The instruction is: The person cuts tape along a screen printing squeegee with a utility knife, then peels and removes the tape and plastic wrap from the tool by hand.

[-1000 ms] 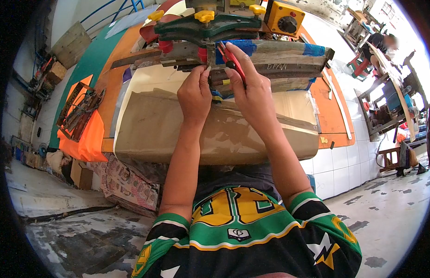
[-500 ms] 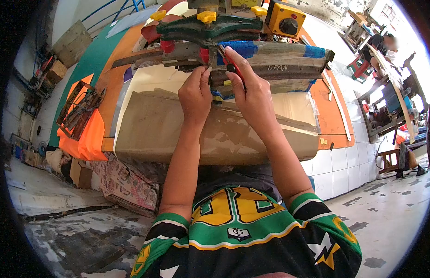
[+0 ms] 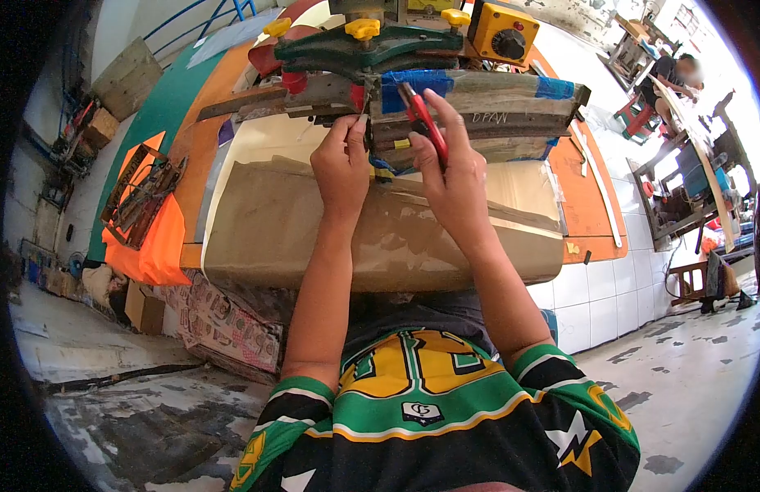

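Observation:
My right hand (image 3: pixel 456 184) is wrapped round a red-handled cutter knife (image 3: pixel 429 129) with a black slider, its tip pointing up and away from me. My left hand (image 3: pixel 341 164) is closed, thumb and forefinger pinched at the upright edge in the middle of the machine. What lies between those fingertips is too small to make out. Right of them sits a long grey-brown guide plate (image 3: pixel 523 117) with blue tape (image 3: pixel 437 80) and chalk-like lettering. Above stands the dark green clamp bracket (image 3: pixel 368 54) with yellow knobs (image 3: pixel 363 29).
Brown sheeting (image 3: pixel 282 230) drapes over the table's front. Nearby are a yellow control box (image 3: pixel 503 37), a metal tool rack (image 3: pixel 142 197) on orange cloth (image 3: pixel 163 254), and a white ruler strip (image 3: pixel 603 187). Another person (image 3: pixel 665 78) sits at a bench at right.
My right hand has drawn right, away from my left fingertips, taking the cutter knife with it. My left hand has shifted slightly left and stays pinched.

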The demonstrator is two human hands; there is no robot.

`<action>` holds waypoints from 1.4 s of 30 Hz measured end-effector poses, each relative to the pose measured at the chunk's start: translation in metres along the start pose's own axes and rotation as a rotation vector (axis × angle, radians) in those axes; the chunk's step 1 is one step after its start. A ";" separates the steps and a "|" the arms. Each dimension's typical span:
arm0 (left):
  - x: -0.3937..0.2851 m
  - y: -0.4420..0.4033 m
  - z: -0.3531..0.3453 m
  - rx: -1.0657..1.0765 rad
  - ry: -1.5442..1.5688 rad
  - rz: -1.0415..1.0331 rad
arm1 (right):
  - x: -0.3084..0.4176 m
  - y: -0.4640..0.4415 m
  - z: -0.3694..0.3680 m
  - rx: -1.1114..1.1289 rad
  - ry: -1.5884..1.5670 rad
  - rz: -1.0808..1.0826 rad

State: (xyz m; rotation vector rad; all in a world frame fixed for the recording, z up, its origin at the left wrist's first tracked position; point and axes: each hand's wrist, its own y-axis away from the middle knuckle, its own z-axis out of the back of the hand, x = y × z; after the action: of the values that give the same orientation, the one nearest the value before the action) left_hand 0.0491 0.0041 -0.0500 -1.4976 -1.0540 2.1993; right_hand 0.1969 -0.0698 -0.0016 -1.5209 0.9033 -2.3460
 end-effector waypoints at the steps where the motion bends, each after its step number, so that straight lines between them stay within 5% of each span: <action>1: 0.001 0.000 -0.001 -0.005 0.038 0.041 | -0.001 -0.001 0.001 0.000 0.000 0.000; 9: -0.001 -0.001 -0.003 -0.002 0.131 0.166 | -0.003 -0.011 0.004 -0.048 0.057 0.112; 17: -0.002 0.001 -0.003 -0.064 -0.106 -0.157 | -0.002 -0.036 -0.019 -0.088 0.059 0.052; 26: -0.002 0.000 0.000 -0.043 -0.067 -0.165 | -0.010 -0.049 -0.012 -0.158 0.248 0.165; 33: -0.017 0.001 -0.002 -0.057 0.054 -0.176 | 0.009 -0.046 0.017 0.033 -0.142 -0.136; 42: -0.050 -0.018 0.007 -0.096 -0.024 -0.267 | 0.009 -0.038 0.017 0.046 -0.253 -0.152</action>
State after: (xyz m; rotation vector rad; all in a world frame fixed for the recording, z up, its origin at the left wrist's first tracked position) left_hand 0.0610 -0.0154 -0.0018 -1.2837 -1.3012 2.0115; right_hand 0.2140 -0.0504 0.0324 -1.8727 0.6907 -2.1855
